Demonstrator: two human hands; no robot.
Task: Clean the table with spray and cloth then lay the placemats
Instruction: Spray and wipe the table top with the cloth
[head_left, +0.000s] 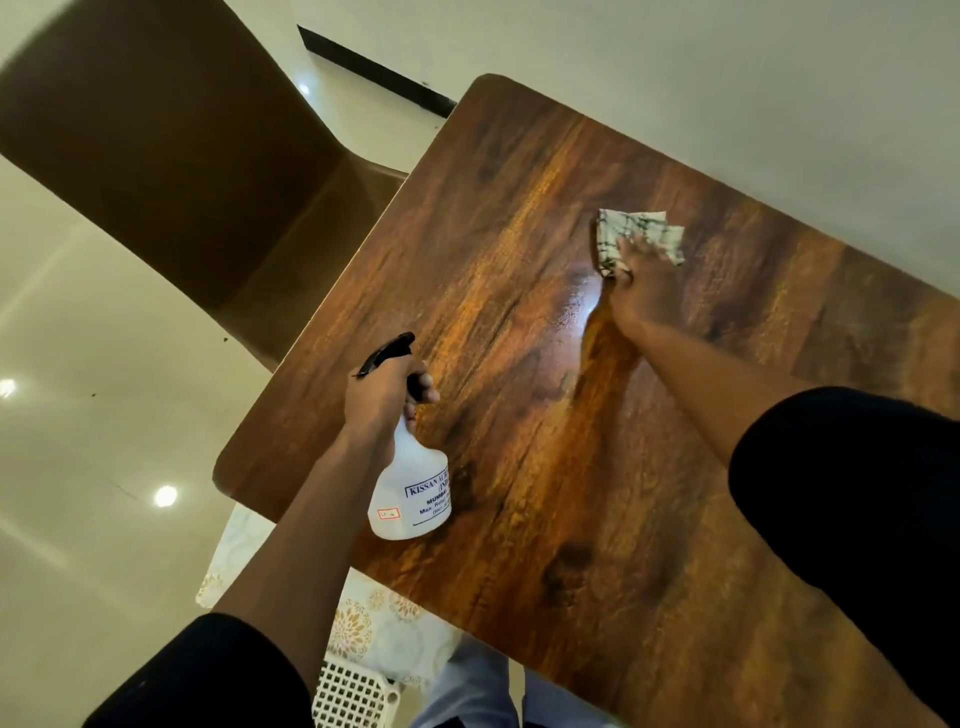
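Note:
A dark wooden table fills the middle and right of the head view. My left hand grips the neck of a white spray bottle with a black trigger head, held just above the table's left part. My right hand presses a white cloth with dark markings flat on the table's far side. A wet shiny patch lies just left of that hand. White placemats with a gold floral pattern lie below the table's near edge.
A brown chair stands at the table's far left corner. A white lattice basket or stool sits under the placemats. Glossy cream floor tiles lie to the left, and a pale wall runs behind the table.

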